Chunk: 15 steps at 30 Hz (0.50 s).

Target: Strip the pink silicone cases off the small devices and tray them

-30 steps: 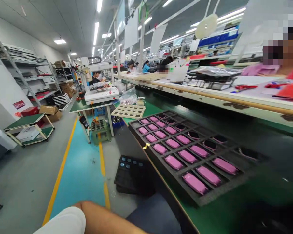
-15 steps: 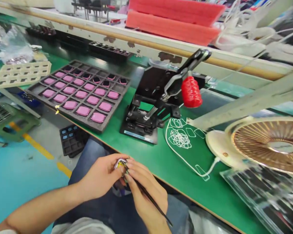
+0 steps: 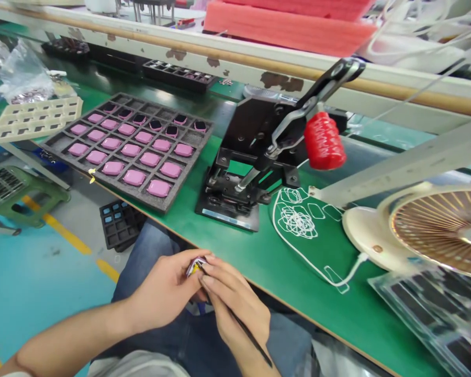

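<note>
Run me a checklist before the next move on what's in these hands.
1. Small yellow-and-silver part held: ok, pinched between the left hand and right hand.
2. Slim black hand tool in the right hand: ok, gripped, though its tip is hidden.
3. Condition of the part: cannot tell, fingers cover most of it.
4. Pink pieces in the dark foam tray: ok in the near rows, each in its pocket.
5. Toggle press: ok, handle raised, red grip up, no hand near it.
</note>
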Available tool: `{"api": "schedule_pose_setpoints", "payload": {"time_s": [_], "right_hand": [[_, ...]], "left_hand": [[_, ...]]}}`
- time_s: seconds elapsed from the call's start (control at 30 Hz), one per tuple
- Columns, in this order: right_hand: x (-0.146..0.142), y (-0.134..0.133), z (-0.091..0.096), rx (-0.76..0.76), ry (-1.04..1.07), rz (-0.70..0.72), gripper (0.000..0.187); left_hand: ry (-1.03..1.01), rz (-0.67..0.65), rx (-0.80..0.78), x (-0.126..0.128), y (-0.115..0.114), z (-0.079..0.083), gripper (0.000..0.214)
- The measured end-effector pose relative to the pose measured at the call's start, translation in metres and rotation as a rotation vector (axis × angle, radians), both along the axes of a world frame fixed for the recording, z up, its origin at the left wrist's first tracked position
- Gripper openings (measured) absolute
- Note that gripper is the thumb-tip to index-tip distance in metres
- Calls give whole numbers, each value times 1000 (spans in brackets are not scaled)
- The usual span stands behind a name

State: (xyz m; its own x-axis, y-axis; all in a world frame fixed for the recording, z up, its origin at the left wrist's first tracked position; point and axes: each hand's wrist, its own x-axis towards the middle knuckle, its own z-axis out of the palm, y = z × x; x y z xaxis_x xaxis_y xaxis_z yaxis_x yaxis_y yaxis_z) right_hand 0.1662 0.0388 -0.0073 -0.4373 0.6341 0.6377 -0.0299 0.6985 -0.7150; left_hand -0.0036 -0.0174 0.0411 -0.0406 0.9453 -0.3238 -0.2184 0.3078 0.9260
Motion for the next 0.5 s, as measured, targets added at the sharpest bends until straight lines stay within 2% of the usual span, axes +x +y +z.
{"api": "schedule_pose_setpoints", "payload": {"time_s": [0.13,0.23,0.37,0.5], "right_hand": [[5,-1,-7,-35,82,-106,47],[6,1,-6,-91,84,-110,45],[5,3,0,-97,49,-37,44],[3,1,3,-95,46,-29,43]], "left_hand": [[-176,4,-15,2,3,-5,52],[-202,11,-46,3,5,-7,58],[-157,-15,-24,5,7,-4,46],[-125,-22,3,6,6,-1,37]]}}
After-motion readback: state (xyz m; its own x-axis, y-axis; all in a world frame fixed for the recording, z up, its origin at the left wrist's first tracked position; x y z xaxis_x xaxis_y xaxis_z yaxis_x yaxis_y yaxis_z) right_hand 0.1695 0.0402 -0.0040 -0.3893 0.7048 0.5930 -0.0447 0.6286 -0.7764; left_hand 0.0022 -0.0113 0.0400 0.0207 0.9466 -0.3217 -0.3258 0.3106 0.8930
